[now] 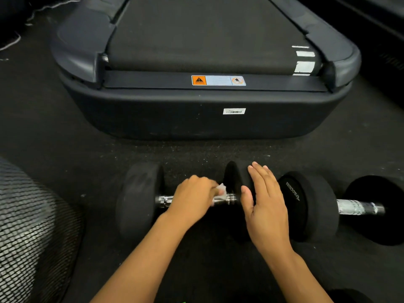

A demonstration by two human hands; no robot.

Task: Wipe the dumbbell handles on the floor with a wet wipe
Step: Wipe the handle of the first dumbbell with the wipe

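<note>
wiping check: near dumbbell, handle in progress

i note two dumbbells on the dark floor [65,132], end to end, just short of the treadmill [205,110]. the near dumbbell [140,200] lies across the middle of the view; the second dumbbell [358,207] lies to its right, its handle bare and untouched.

handling, as i judge it: the weights are heavy and rigid, with round ends that may roll if pushed sideways. the chrome handle [164,201] looks smooth and partly ridged, likely slippery once damp. i would not lift it; steady it at a black end and work the bar only. the wet wipe [222,191] is thin, soft and limp, so it needs fingers wrapped round it to keep it against the metal.

hands: my left hand [192,200] comes in from below, knuckles up, fingers curled over the handle with the wipe bunched beneath them, a white corner showing at the fingertips. my right hand [265,204] is flat and spread, fingers straight, laid against the inner black end [232,180] of the near dumbbell, gripping nothing. both forearms reach forward, roughly level.

a mesh ball [32,232] sits at the left edge.
</note>
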